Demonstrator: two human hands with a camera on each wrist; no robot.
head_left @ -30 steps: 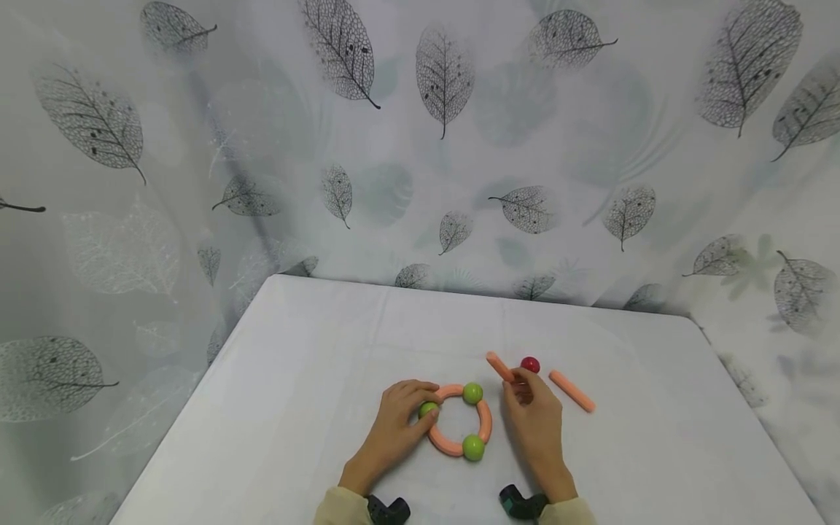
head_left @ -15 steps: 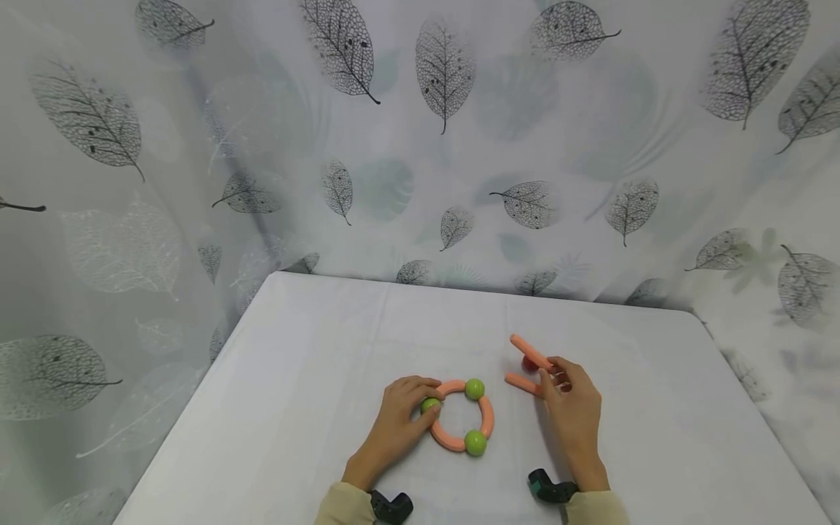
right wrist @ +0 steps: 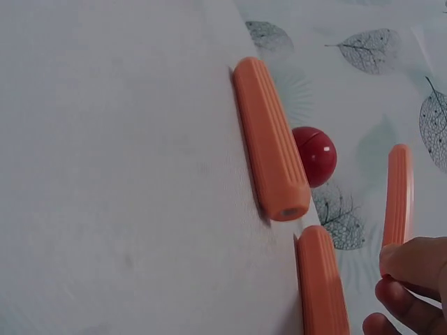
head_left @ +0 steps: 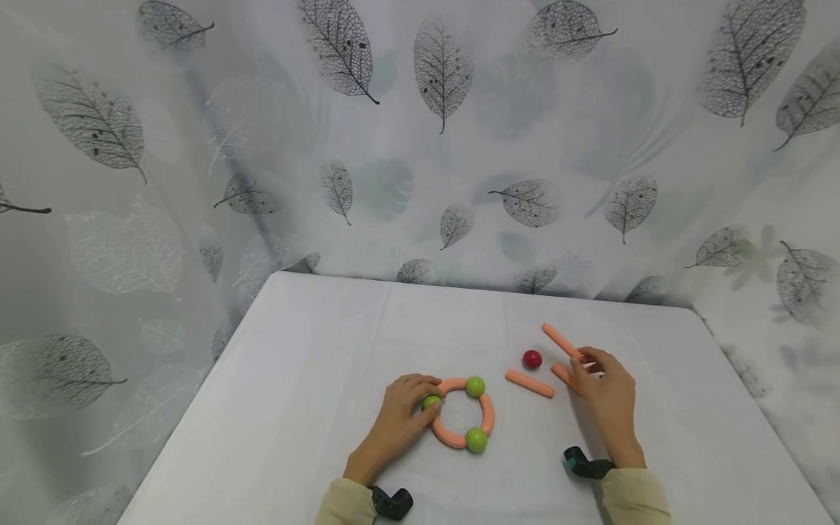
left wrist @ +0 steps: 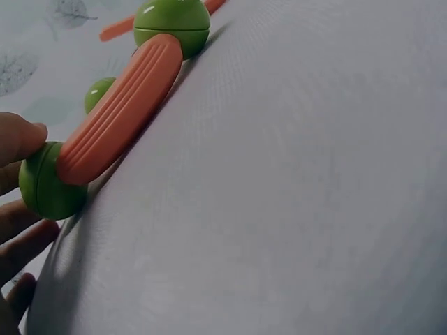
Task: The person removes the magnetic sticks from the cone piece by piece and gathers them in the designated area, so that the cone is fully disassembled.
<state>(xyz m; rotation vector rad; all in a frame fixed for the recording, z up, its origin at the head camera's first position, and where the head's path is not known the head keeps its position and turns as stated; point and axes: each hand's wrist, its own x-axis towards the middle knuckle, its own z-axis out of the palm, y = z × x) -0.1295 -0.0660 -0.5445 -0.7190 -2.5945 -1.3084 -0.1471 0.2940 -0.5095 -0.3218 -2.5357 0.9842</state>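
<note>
A ring of curved orange building rods (head_left: 488, 414) joined by green balls (head_left: 475, 440) lies flat on the white table. My left hand (head_left: 399, 412) holds its left-hand green ball (left wrist: 50, 188) between thumb and fingers; the ball is partly covered in the head view. To the right, my right hand (head_left: 609, 397) pinches one end of a straight orange rod (head_left: 560, 339), raised and tilted, its far end free. Beneath that hand a second straight rod (head_left: 564, 376) is partly hidden. A third straight rod (right wrist: 271, 139) lies between the ring and the right hand.
A red ball (head_left: 532, 359) rests behind the third rod. The white table (head_left: 315, 350) spreads widely around the pieces. A leaf-patterned curtain (head_left: 407, 182) hangs behind it and along the sides. Black wrist cameras (head_left: 391, 503) are strapped to both wrists.
My right hand has moved right with a straight rod. A straight rod now shows left of that hand, and the red ball is fully uncovered. My left hand and the ring have stayed put.
</note>
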